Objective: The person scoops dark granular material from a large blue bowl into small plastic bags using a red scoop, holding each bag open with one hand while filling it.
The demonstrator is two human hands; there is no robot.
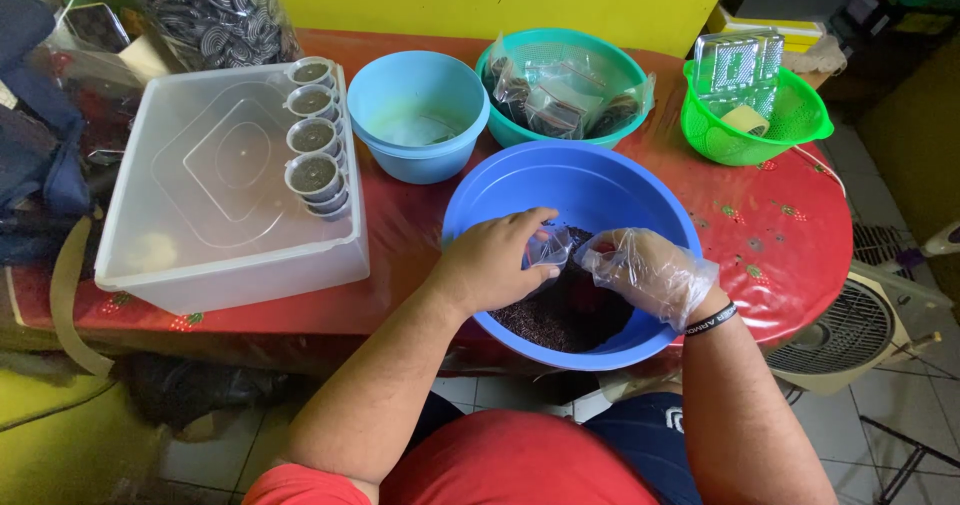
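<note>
Nearest the camera, both hands work inside a large round blue plastic basin (600,180) that sits at the near edge of a table covered in a red patterned plastic cloth (790,245). A heap of dark, fine granular material (560,320) lies in the basin's near half. The bare left hand (495,262) pinches a small clear plastic cup (550,248) between thumb and fingers, holding it above the dark heap. The right hand (648,272), covered by a loose transparent plastic glove, is curled just to the right of the cup, its fingertips meeting the cup's side; whether it grips anything of its own cannot be told. So the cup sits between the two hands, which are close together over the basin's middle.

To the left, a clear rectangular plastic tub (230,190) stands on the table, with a row of small filled cups (312,135) lined up along its right side. Farther back, a light blue plastic bowl (418,113) stands beside a teal plastic bowl (565,87) holding crumpled clear bags. At the far right, a green plastic mesh basket (755,115) holds clear plastic containers.
</note>
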